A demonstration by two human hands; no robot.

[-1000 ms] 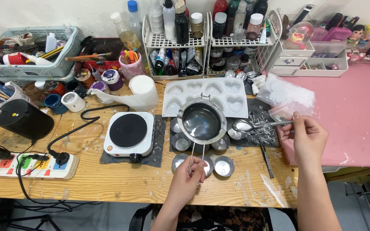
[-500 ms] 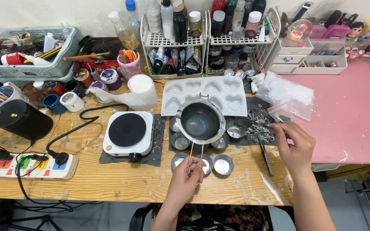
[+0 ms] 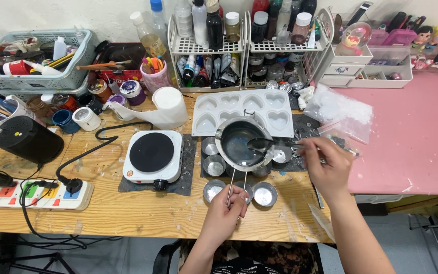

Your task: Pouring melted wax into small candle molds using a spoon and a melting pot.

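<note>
Steel caught the light where the small melting pot hung above the cluster of round metal tins, its thin wire handle pinched in the closed fingers of the left hand. A second earlier the spoon had been off to the right, over the dark mat; by this moment the right hand, curled shut around its stem, had swung it across so the bowl sat over the pot's rim, dipping toward the dark pool inside. That looked to me like a move from fetching to stirring or adding. The pot itself had barely shifted. Whether the spoon carried anything, I could not tell. Several tins beneath and in front looked empty and shiny. Behind the pot lay a white silicone mould with heart-shaped cavities, apparently unfilled. A small white hotplate sat bare to the left. A clear plastic bag of pale flakes rested on the pink tabletop to the right.
</note>
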